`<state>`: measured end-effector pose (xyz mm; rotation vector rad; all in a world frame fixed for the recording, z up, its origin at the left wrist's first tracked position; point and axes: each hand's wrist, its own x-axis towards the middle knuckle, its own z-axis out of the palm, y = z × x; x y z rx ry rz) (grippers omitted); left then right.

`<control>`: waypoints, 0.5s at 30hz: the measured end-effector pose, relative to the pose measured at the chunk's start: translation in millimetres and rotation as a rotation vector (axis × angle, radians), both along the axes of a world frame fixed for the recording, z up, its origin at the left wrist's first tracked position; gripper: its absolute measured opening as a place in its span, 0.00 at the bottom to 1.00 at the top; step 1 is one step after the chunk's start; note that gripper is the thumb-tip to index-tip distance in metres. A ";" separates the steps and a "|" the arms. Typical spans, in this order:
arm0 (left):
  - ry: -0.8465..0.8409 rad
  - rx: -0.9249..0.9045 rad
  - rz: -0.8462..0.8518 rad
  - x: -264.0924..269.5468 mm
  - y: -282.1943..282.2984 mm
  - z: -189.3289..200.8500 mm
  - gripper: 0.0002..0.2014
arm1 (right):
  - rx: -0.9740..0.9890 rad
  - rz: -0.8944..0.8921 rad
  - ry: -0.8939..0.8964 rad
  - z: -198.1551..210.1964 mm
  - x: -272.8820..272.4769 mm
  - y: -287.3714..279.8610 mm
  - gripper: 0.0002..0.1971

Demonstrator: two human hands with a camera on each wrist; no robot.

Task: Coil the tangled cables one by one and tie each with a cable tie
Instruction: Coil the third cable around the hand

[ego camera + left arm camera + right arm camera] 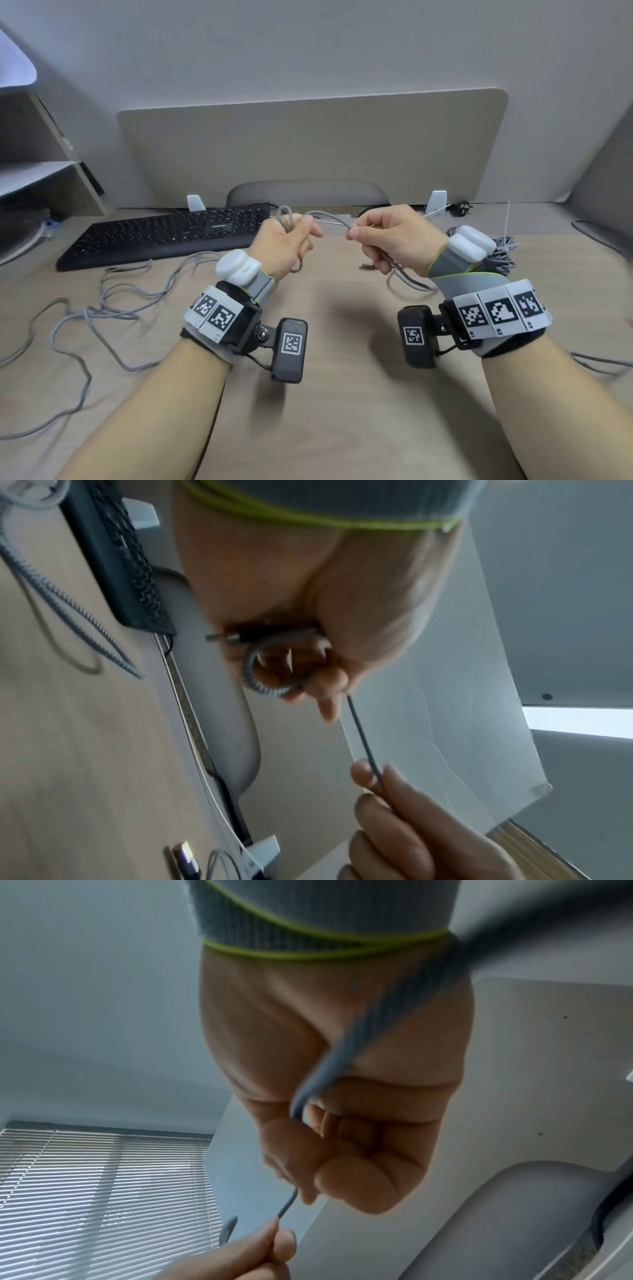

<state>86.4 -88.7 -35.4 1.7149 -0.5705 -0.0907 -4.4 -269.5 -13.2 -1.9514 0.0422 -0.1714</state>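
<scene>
Both hands are raised above the desk [342, 394] with a grey braided cable [329, 218] stretched between them. My left hand [301, 228] grips a small loop of that cable [255, 674] in curled fingers, and its metal plug [222, 637] sticks out beside the loop. My right hand [356, 234] pinches the cable between thumb and forefinger. The rest passes through its fist [356, 1047] and hangs down to the desk. More grey cable [113, 301] lies tangled on the left of the desk. A coiled bundle [501, 255] with a white tie [507, 219] sticking up lies behind my right wrist.
A black keyboard [164, 236] lies at the back left, in front of a beige divider panel [308, 147]. A shelf unit [41, 171] stands at the far left. A loose plug [367, 265] rests on the desk under my right hand. A black power plug [462, 207] lies at the back right.
</scene>
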 end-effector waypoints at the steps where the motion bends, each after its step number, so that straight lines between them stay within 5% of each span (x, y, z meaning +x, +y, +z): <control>1: 0.036 -0.080 0.057 3.8 1.5 0.5 0.17 | 0.012 0.019 0.004 0.1 -0.4 0.3 0.10; 6: 0.334 -0.403 0.011 10.2 10.3 4.7 0.15 | -0.039 0.024 -0.037 1.0 -1.9 3.1 0.10; 10: 0.409 -0.352 -0.091 -1.2 1.0 0.2 0.17 | -0.038 0.022 -0.090 2.0 -2.8 7.8 0.11; 15: 0.589 -0.280 -0.143 -9.4 -8.3 -3.3 0.32 | -0.089 0.117 -0.102 1.3 -5.1 24.4 0.11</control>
